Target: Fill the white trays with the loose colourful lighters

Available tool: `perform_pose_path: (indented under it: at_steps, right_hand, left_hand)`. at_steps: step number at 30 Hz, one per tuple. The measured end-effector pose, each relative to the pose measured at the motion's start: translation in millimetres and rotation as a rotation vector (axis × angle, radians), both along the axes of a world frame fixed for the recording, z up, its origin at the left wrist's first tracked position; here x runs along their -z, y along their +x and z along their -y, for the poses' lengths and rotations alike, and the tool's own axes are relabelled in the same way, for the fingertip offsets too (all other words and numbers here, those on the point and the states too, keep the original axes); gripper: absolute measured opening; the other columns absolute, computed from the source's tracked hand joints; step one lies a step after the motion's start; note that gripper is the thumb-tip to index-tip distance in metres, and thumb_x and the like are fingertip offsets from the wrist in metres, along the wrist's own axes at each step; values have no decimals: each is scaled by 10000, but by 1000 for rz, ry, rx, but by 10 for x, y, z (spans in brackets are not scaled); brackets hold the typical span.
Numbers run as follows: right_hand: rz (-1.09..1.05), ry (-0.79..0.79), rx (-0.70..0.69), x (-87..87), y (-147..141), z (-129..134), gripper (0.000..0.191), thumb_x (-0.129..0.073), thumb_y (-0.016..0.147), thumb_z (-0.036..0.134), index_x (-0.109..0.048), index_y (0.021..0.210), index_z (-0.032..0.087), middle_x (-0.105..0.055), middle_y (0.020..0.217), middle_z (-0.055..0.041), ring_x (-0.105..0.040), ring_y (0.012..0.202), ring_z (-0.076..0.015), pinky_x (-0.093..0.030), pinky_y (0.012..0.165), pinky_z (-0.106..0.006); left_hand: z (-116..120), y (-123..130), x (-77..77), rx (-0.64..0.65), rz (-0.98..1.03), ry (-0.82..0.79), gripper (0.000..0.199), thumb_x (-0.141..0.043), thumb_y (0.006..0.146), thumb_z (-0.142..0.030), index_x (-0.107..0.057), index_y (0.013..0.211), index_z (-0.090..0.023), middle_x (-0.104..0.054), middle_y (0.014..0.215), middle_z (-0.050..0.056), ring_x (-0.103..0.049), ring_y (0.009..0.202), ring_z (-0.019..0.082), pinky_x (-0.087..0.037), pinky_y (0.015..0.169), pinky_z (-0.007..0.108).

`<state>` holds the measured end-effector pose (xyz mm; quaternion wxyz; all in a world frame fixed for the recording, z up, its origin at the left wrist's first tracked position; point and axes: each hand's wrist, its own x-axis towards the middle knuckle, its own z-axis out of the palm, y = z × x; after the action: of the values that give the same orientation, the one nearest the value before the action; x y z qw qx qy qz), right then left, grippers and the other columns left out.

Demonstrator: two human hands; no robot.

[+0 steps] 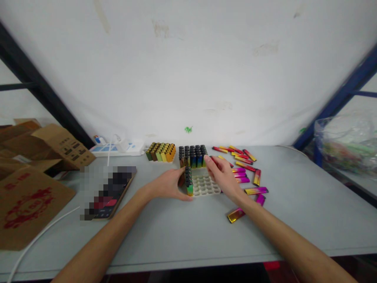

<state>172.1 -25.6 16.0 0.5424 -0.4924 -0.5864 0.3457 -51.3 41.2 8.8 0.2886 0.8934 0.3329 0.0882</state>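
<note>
A white tray (206, 186) with round holes lies in the middle of the table, and a column of green and orange lighters (189, 188) stands along its left side. My left hand (169, 184) curves around that side, thumb at the near corner and fingers partly hidden behind the lighters. Over the tray's back right part, my right hand (221, 173) has its fingers pinched together; what they hold, if anything, is hidden. Black-topped lighters (193, 155) stand in rows just behind. Loose red and yellow lighters (246, 160) and purple and gold ones (256, 191) lie to the right.
A block of yellow and green lighters (160, 152) stands at the back. On the left are a phone (118, 192), a power strip (132, 148), a white cable (44, 232) and cardboard boxes (35, 204). A plastic bag (347, 145) is at the far right.
</note>
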Motion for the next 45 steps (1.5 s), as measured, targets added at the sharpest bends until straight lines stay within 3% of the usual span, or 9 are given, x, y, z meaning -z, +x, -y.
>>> perform_pose_path:
  at_steps: [4, 9, 15, 18, 23, 28, 32, 40, 45]
  right_hand:
    - [199, 87, 144, 64, 8, -10, 548, -566, 946, 625, -344, 609, 254, -315, 568, 55, -308, 563, -126, -218, 542, -305]
    - [313, 118, 142, 111, -12, 7, 391, -520, 923, 477, -386, 636, 246, -372, 571, 48, -348, 578, -137, -227, 564, -306]
    - [322, 90, 106, 123, -15, 14, 453, -534, 1002, 586, -428, 719, 249, -414, 599, 58, -375, 582, -144, -251, 567, -302]
    - [324, 72, 38, 137, 7, -8, 390, -514, 1049, 604, -534, 884, 251, -542, 703, 40, -489, 646, -170, -346, 609, -303]
    - [388, 262, -10, 200, 44, -69, 326, -547, 1070, 518, -652, 964, 228, -658, 1031, -78, -618, 982, -239, -473, 876, -356]
    - [470, 171, 26, 201, 52, -61, 452, -484, 1090, 568, -558, 791, 238, -584, 725, 5, -536, 678, -185, -378, 642, -312]
    - [585, 222, 87, 82, 167, -90, 459, -450, 1099, 561, -513, 775, 242, -626, 727, -14, -569, 684, -193, -372, 646, -309]
    - [810, 153, 421, -74, 1029, -282, 506, -396, 1077, 627, -501, 753, 253, -631, 660, -48, -545, 606, -204, -339, 641, -331]
    - [718, 129, 278, -43, 1026, -223, 536, -451, 1062, 657, -599, 783, 224, -652, 675, -28, -536, 606, -185, -344, 616, -309]
  left_hand:
    - [3, 5, -5, 6, 15, -6, 758, -892, 675, -569, -602, 1265, -191, -778, 995, 40, -720, 833, 258, -521, 697, 296]
    - [-3, 1, 11, 7, 15, -20, 767, -892, 674, -575, -596, 1267, -189, -766, 969, 34, -712, 813, 252, -514, 682, 297]
    - [-15, 0, 31, 13, 29, -4, 757, -893, 669, -598, -601, 1234, -187, -772, 1008, 52, -714, 833, 262, -523, 698, 311]
    - [-15, 3, 33, 2, 9, 22, 718, -886, 669, -599, -602, 1187, -191, -760, 966, 49, -692, 795, 251, -502, 671, 305]
    - [-26, -5, 32, 18, 1, 30, 706, -880, 665, -631, -610, 1149, -193, -706, 861, 13, -628, 716, 219, -453, 622, 292]
    - [-44, -7, 25, 32, 0, 42, 702, -875, 656, -670, -631, 1099, -182, -681, 838, 8, -597, 693, 207, -436, 612, 294]
    - [-43, -3, 15, 31, 4, 19, 698, -885, 650, -650, -630, 1101, -181, -698, 862, 19, -616, 716, 219, -439, 613, 297]
    - [-32, -8, 11, 2, -20, 20, 723, -887, 635, -660, -646, 1103, -163, -744, 941, 55, -669, 779, 247, -491, 639, 305]
    - [-29, -13, 10, -3, 13, 13, 744, -913, 620, -636, -666, 1139, -164, -770, 1014, 79, -701, 846, 271, -534, 697, 319]
